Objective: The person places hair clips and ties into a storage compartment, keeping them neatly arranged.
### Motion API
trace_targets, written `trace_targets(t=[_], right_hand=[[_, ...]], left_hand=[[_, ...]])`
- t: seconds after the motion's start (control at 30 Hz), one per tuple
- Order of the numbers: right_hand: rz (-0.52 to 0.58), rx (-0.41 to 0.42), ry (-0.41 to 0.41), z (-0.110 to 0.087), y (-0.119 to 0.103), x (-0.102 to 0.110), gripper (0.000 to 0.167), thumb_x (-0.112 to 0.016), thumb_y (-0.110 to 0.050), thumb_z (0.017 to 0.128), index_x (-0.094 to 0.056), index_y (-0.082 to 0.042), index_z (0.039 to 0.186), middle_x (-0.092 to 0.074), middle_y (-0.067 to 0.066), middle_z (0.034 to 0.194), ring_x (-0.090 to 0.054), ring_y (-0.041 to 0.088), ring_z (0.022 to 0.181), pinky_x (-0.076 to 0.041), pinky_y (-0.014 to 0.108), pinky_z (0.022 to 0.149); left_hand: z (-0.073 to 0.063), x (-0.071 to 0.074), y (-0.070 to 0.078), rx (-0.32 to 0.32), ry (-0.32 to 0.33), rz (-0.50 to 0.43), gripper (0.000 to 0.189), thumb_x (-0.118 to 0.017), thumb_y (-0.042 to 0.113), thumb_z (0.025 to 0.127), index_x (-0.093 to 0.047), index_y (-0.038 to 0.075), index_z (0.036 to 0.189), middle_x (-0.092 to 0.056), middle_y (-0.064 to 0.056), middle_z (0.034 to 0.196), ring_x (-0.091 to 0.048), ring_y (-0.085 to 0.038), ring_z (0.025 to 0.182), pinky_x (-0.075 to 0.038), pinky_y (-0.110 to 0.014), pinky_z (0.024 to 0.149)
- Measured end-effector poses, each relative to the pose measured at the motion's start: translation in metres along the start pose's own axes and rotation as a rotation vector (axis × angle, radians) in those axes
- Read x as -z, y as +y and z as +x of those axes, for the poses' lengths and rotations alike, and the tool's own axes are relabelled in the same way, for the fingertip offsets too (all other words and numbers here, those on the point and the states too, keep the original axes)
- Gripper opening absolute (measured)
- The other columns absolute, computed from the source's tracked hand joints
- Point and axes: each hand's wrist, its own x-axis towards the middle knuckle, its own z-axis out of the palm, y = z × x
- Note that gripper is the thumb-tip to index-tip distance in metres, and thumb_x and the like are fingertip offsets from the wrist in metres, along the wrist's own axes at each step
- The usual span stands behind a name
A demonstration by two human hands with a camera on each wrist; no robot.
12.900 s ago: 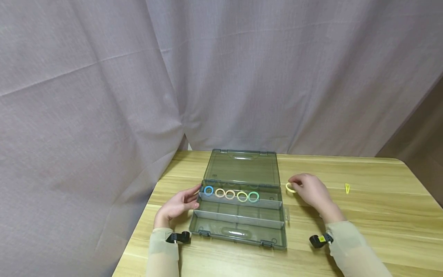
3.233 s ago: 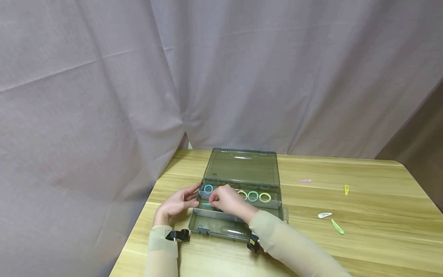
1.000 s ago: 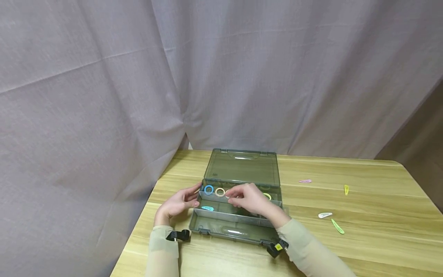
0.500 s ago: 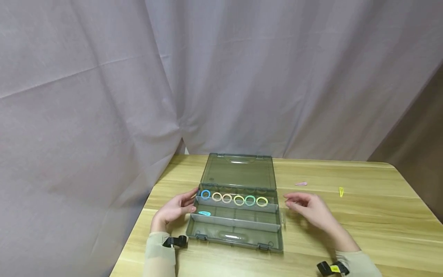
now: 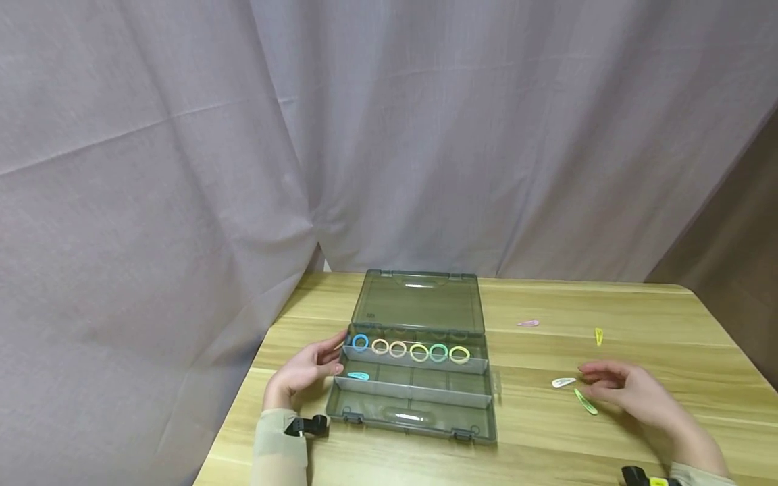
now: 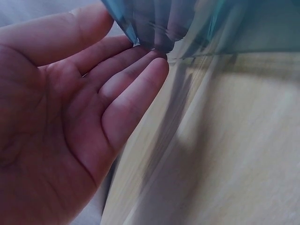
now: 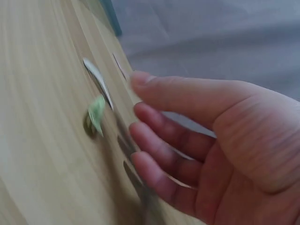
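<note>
A dark translucent divided box (image 5: 413,422) lies on the table with its lid (image 5: 419,300) folded back. Along its rear row sit several small ring-shaped hair ties, among them a blue one (image 5: 360,343) and a green one (image 5: 439,353). The middle row has a light-blue snap hair clip (image 5: 358,376) at its left end. Relaxed fingers of my left hand (image 5: 304,370) touch the box's left side. My right hand (image 5: 635,391), fingers loosely bent and holding nothing, hovers beside a white hair clip (image 5: 563,383) and a green hair clip (image 5: 585,401).
A pink hair clip (image 5: 528,323) and a yellow hair clip (image 5: 598,337) lie farther back on the wooden table (image 5: 547,445), right of the box. A grey curtain (image 5: 425,135) hangs behind the table and along its left.
A yellow hair tie has joined the rear row, and the light-blue clip was put down in the middle row. My right hand has since moved right to the loose clips; my left has stayed.
</note>
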Motion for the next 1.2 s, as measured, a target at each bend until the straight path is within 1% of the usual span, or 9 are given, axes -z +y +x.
trace_targets(t=[0.1, 0.13, 0.27, 0.37, 0.47, 0.6, 0.8, 0.93, 1.2], right_hand=[[0.039, -0.063, -0.028, -0.007, 0.010, 0.006, 0.050, -0.081, -0.005, 0.094, -0.060, 0.017, 0.134, -0.074, 0.009, 0.117, -0.070, 0.009, 0.095, -0.060, 0.023, 0.078], [0.040, -0.073, -0.041, -0.009, 0.012, 0.008, 0.051, -0.081, -0.006, 0.095, -0.059, 0.017, 0.135, -0.073, 0.010, 0.117, -0.069, 0.010, 0.095, -0.061, 0.024, 0.078], [0.052, -0.057, -0.085, -0.012, 0.018, 0.011, 0.050, -0.080, -0.004, 0.094, -0.059, 0.018, 0.133, -0.073, 0.006, 0.115, -0.067, 0.011, 0.095, -0.060, 0.024, 0.079], [0.011, -0.050, -0.115, -0.011, 0.018, 0.013, 0.050, -0.082, -0.004, 0.093, -0.060, 0.017, 0.133, -0.072, 0.002, 0.114, -0.065, 0.009, 0.094, -0.058, 0.022, 0.079], [-0.047, -0.055, -0.146, -0.009, 0.015, 0.013, 0.052, -0.084, -0.008, 0.092, -0.061, 0.016, 0.132, -0.069, 0.005, 0.114, -0.061, 0.007, 0.094, -0.055, 0.021, 0.077], [-0.119, -0.067, -0.156, -0.006, 0.009, 0.012, 0.053, -0.087, -0.012, 0.090, -0.063, 0.014, 0.130, -0.065, 0.010, 0.113, -0.057, 0.008, 0.091, -0.053, 0.022, 0.075], [-0.174, -0.077, -0.129, -0.002, 0.008, 0.008, 0.048, -0.088, -0.012, 0.089, -0.067, 0.010, 0.125, -0.063, 0.009, 0.108, -0.051, 0.010, 0.085, -0.049, 0.024, 0.070], [-0.209, -0.086, -0.100, -0.001, 0.009, 0.006, 0.043, -0.089, -0.012, 0.088, -0.070, 0.008, 0.121, -0.063, 0.007, 0.104, -0.052, 0.010, 0.083, -0.048, 0.024, 0.069], [-0.240, -0.089, -0.069, 0.000, 0.008, 0.004, 0.033, -0.089, -0.013, 0.087, -0.075, 0.003, 0.113, -0.064, 0.005, 0.099, -0.053, 0.009, 0.079, -0.048, 0.024, 0.068]], left_hand=[[-0.001, -0.001, 0.000, 0.000, -0.003, -0.003, 0.078, -0.062, -0.005, 0.103, -0.016, -0.010, 0.166, -0.014, -0.027, 0.173, -0.024, -0.049, 0.156, -0.033, -0.036, 0.124], [-0.001, -0.001, 0.000, 0.000, -0.003, -0.002, 0.077, -0.062, -0.006, 0.103, -0.016, -0.010, 0.166, -0.014, -0.027, 0.173, -0.024, -0.049, 0.156, -0.034, -0.035, 0.124], [-0.001, -0.001, -0.002, 0.001, 0.000, 0.007, 0.077, -0.062, -0.005, 0.104, -0.017, -0.010, 0.166, -0.014, -0.027, 0.174, -0.024, -0.049, 0.156, -0.033, -0.037, 0.124], [-0.002, -0.001, -0.002, 0.003, 0.003, 0.014, 0.077, -0.062, -0.005, 0.104, -0.017, -0.009, 0.166, -0.014, -0.026, 0.174, -0.024, -0.049, 0.155, -0.033, -0.039, 0.124], [-0.002, 0.000, -0.002, 0.006, 0.006, 0.014, 0.078, -0.063, -0.003, 0.104, -0.017, -0.010, 0.166, -0.014, -0.027, 0.173, -0.025, -0.050, 0.155, -0.033, -0.040, 0.124], [-0.001, -0.001, 0.000, 0.006, 0.016, 0.017, 0.078, -0.064, -0.002, 0.103, -0.018, -0.011, 0.165, -0.015, -0.027, 0.173, -0.026, -0.051, 0.154, -0.033, -0.042, 0.124], [-0.001, -0.001, 0.002, 0.005, 0.017, 0.016, 0.078, -0.064, -0.002, 0.103, -0.018, -0.011, 0.165, -0.015, -0.028, 0.173, -0.027, -0.051, 0.154, -0.031, -0.046, 0.124], [-0.002, -0.001, 0.001, 0.006, 0.017, 0.019, 0.079, -0.066, 0.000, 0.103, -0.019, -0.011, 0.165, -0.015, -0.027, 0.173, -0.027, -0.051, 0.154, -0.032, -0.046, 0.124], [-0.001, 0.000, -0.001, 0.004, 0.014, 0.017, 0.076, -0.062, -0.006, 0.103, -0.018, -0.011, 0.165, -0.014, -0.028, 0.173, -0.026, -0.051, 0.154, -0.031, -0.048, 0.124]])
